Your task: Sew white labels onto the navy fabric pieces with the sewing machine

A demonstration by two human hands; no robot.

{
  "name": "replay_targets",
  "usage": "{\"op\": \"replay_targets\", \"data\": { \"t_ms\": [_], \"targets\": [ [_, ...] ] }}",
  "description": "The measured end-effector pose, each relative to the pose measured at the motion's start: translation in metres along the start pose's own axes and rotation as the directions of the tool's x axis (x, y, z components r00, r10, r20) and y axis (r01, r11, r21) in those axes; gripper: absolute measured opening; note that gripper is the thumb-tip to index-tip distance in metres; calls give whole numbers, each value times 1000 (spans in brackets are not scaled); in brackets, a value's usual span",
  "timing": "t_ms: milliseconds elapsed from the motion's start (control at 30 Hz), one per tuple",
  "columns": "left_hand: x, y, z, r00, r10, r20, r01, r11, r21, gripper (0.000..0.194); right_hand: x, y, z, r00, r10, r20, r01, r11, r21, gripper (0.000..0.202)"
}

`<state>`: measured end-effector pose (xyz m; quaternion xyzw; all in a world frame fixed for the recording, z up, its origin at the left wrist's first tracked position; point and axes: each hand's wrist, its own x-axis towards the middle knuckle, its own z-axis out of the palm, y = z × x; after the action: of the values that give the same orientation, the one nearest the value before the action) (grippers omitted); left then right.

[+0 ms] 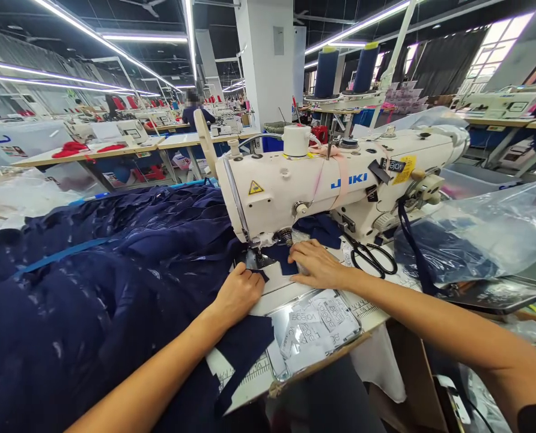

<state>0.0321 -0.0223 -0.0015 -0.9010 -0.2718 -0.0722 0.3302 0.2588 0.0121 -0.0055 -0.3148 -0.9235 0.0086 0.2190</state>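
A white sewing machine (286, 186) stands in front of me, its needle and presser foot (259, 258) low at the left end. My left hand (243, 290) is closed on the navy fabric just in front of the presser foot; its fingertips are partly hidden. To the right of the needle, my right hand (315, 264) has its fingers bent and closed on a small navy fabric piece (286, 258) under the machine arm. A further navy piece (245, 346) hangs over the front of the bed below my left wrist.
A large heap of navy garments (128, 258) fills the left side. Black-handled scissors (371, 258) lie right of my right hand. White printed labels (319, 322) lie in a shallow tray at the front edge. A clear plastic bag (479, 228) sits at the right.
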Motion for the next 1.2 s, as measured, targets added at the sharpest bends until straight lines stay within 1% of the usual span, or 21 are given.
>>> {"op": "replay_targets", "data": {
  "t_ms": [67, 167, 300, 367, 433, 533, 633, 767, 867, 967, 1067, 1200],
  "targets": [
    [1, 0, 0, 1000, -15, 4, 15, 1000, -25, 29, 1, 2, 1, 998, -55, 16, 56, 997, -55, 26],
    [1, 0, 1, 1000, -30, 8, 30, 998, -53, 30, 7, 4, 3, 993, -112, 40, 116, 985, -131, 22],
    [-1, 1, 2, 1000, -24, -5, 23, 999, -22, 30, 16, 0, 3, 972, -220, 78, 232, 947, -223, 20],
    [-1, 1, 2, 1000, -21, -16, 21, 1000, 2, 29, 21, -7, 5, 972, -216, 94, 233, 936, -262, 22],
    [-2, 1, 2, 999, -26, -28, 27, 1000, 16, 29, 27, -16, 8, 984, -157, 84, 174, 948, -266, 20],
    [-5, 1, 1, 996, -52, -67, 54, 998, 27, 29, 35, -28, 17, 998, -23, 54, 34, 979, -203, 16],
    [-10, 0, -2, 988, -93, -121, 98, 995, 34, 29, 42, -36, 23, 992, 102, 75, -95, 991, -94, 15],
    [-12, 0, -4, 979, -109, -171, 117, 992, 41, 29, 46, -38, 27, 971, 214, 103, -222, 972, 71, 13],
    [-10, 2, -3, 979, -91, -184, 103, 993, 54, 27, 47, -37, 29, 962, 253, 102, -267, 949, 167, 15],
    [-6, 4, 0, 983, -77, -167, 88, 994, 61, 28, 48, -36, 31, 959, 267, 97, -282, 931, 231, 17],
    [-2, 5, 1, 986, -67, -152, 77, 995, 63, 30, 48, -35, 32, 953, 288, 97, -304, 915, 265, 19],
    [-1, 7, 0, 990, -55, -128, 64, 996, 69, 27, 48, -36, 32, 948, 309, 80, -319, 909, 269, 20]
  ]
}}
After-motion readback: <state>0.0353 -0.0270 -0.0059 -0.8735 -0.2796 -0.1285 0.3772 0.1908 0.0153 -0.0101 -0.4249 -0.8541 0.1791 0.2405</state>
